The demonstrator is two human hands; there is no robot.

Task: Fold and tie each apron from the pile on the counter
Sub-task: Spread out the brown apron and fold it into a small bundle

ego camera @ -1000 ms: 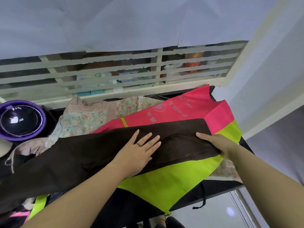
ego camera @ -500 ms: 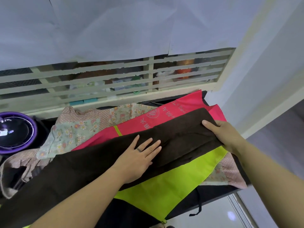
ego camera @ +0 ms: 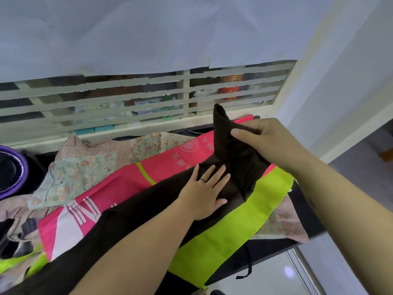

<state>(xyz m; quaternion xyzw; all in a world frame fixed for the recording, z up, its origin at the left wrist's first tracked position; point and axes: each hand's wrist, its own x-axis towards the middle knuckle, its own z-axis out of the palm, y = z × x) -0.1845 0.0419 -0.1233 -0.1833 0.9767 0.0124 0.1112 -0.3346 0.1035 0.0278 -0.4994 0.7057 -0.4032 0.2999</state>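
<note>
Left hand (ego camera: 203, 193) flat, fingers spread, pinning the brown apron (ego camera: 131, 211) across the pile on the tabletop (ego camera: 276, 246); right hand (ego camera: 270, 143) pinches its raised end, and if the press slackens, the slick pink-and-lime apron (ego camera: 223, 231) beneath likely slides, skewing the fold.

Grille (ego camera: 185, 93) blocks behind, wall (ego camera: 340, 81) rt, purple bowl (ego camera: 23, 167) left; aprons (ego camera: 85, 169) cover counter (ego camera: 274, 250).

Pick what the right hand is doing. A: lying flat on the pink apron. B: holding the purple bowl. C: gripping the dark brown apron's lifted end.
C: the right hand grips the dark brown apron by its raised end; the left hand lies flat on it.
</note>
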